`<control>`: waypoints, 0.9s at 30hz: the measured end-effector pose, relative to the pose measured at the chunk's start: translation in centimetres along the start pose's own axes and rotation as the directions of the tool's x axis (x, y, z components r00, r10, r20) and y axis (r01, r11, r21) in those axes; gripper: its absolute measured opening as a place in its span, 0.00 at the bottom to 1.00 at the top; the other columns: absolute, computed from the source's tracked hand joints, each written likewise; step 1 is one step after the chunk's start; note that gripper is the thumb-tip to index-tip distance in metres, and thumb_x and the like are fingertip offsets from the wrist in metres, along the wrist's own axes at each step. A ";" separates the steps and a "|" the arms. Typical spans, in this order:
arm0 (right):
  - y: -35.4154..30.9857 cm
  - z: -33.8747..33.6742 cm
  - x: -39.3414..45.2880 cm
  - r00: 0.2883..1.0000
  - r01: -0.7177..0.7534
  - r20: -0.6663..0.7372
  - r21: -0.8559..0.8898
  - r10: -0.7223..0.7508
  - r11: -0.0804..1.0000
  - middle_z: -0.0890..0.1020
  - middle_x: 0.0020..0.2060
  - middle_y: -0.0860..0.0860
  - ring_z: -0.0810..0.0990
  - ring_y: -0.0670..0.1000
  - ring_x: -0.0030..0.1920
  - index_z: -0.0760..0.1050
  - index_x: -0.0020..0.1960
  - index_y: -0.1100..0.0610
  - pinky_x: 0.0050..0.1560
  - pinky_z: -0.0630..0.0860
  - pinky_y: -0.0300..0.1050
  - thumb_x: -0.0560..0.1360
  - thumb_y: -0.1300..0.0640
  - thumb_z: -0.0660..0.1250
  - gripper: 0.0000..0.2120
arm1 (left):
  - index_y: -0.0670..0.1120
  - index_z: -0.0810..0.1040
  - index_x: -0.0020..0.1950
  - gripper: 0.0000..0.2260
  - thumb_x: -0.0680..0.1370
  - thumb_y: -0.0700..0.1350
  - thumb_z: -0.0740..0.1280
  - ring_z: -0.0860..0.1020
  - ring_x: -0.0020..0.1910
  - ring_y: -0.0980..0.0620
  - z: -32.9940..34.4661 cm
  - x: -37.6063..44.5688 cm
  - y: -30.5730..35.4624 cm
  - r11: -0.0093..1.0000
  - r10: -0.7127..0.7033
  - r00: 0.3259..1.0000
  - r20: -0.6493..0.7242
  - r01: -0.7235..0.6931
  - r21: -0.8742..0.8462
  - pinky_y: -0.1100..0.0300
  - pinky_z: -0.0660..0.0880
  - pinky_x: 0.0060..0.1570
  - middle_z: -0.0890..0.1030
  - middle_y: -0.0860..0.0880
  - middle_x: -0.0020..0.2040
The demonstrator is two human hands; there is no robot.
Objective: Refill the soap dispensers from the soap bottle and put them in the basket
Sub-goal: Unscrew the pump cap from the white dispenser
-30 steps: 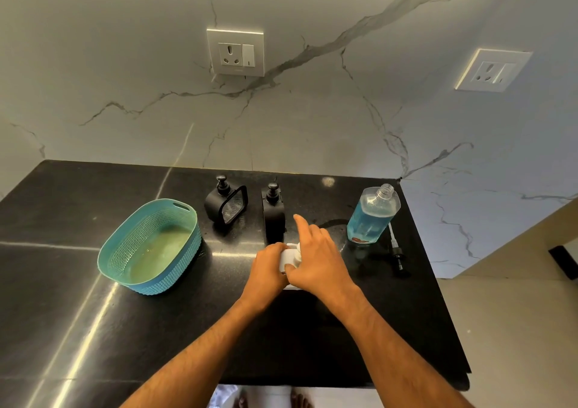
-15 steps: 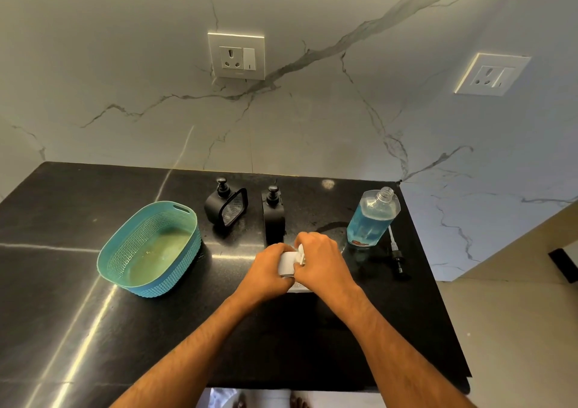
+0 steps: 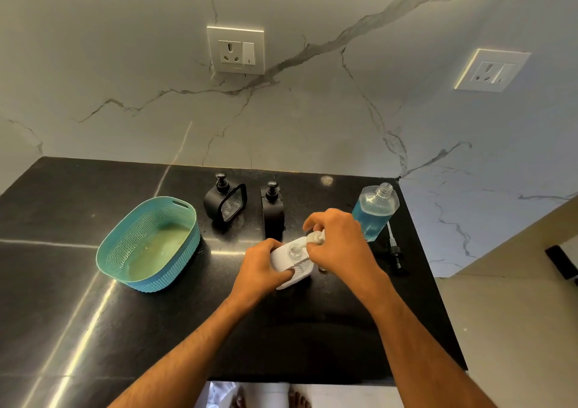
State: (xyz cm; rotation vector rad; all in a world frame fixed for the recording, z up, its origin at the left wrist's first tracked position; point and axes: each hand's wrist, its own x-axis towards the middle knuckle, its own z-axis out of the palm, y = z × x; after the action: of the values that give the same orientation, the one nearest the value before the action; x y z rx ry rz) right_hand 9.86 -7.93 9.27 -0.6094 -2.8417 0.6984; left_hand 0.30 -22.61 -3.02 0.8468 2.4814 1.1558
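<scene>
Lifted since a moment ago, the right hand (image 3: 339, 245) pinches the white pump head (image 3: 315, 238) clear of the white dispenser (image 3: 292, 262), which the left hand (image 3: 261, 271) grips on the bench (image 3: 93, 329).

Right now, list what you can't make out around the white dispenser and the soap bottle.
- White dispenser, head view: its soap level, hidden by the left hand and its opaque body.
- Pump head: mostly covered by the right hand.
- Two black dispensers: fill level, opaque.
- Soap bottle: label too small to read.
</scene>
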 end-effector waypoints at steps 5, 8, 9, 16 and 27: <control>0.9 -1.3 -0.7 0.994 0.003 -0.108 0.038 0.001 0.999 0.80 0.44 0.46 0.77 0.43 0.39 0.85 0.49 0.49 0.37 0.68 0.28 0.70 0.60 0.75 0.09 | 0.53 0.75 0.50 0.21 0.64 0.54 0.80 0.77 0.45 0.60 0.2 -1.1 0.5 0.998 -0.056 0.991 -0.125 0.057 0.004 0.64 0.76 0.38 0.77 0.59 0.47; 1.8 -1.9 -1.5 0.988 0.009 -0.152 0.101 0.007 0.995 0.80 0.43 0.46 0.78 0.43 0.39 0.84 0.48 0.50 0.39 0.71 0.28 0.69 0.60 0.78 0.10 | 0.53 0.72 0.50 0.22 0.64 0.56 0.79 0.76 0.45 0.59 0.5 -1.9 0.7 0.995 -0.094 0.983 -0.155 0.096 0.006 0.66 0.72 0.35 0.75 0.58 0.47; 2.2 -2.0 -1.8 0.986 0.005 -0.168 0.120 0.016 0.993 0.81 0.43 0.46 0.78 0.42 0.40 0.84 0.48 0.50 0.37 0.72 0.28 0.69 0.60 0.78 0.10 | 0.54 0.71 0.50 0.23 0.64 0.57 0.79 0.76 0.46 0.58 0.7 -2.0 0.7 0.993 -0.112 0.981 -0.160 0.114 0.005 0.65 0.73 0.36 0.75 0.58 0.47; 5.6 3.0 -3.0 0.921 -0.039 -0.374 0.192 0.110 0.981 0.79 0.44 0.47 0.78 0.44 0.43 0.82 0.49 0.54 0.44 0.79 0.39 0.69 0.61 0.78 0.11 | 0.54 0.68 0.51 0.25 0.65 0.61 0.78 0.76 0.50 0.58 1.9 -2.7 0.9 0.983 -0.186 0.964 -0.192 0.184 -0.025 0.59 0.80 0.41 0.75 0.57 0.51; 8.7 13.4 -5.9 0.935 -0.196 -0.266 0.159 0.234 0.967 0.74 0.47 0.46 0.74 0.46 0.47 0.79 0.54 0.55 0.48 0.70 0.35 0.67 0.61 0.78 0.17 | 0.53 0.68 0.59 0.29 0.67 0.62 0.78 0.76 0.53 0.55 3.5 -3.8 1.4 0.980 -0.195 0.948 -0.251 0.175 -0.098 0.55 0.80 0.52 0.74 0.55 0.55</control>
State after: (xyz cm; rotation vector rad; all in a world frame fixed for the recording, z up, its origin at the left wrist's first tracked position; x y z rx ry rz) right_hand 15.01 -8.92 -6.92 -0.9281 -2.4681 0.7551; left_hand 5.46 -22.15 -4.18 0.4535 2.6340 1.3572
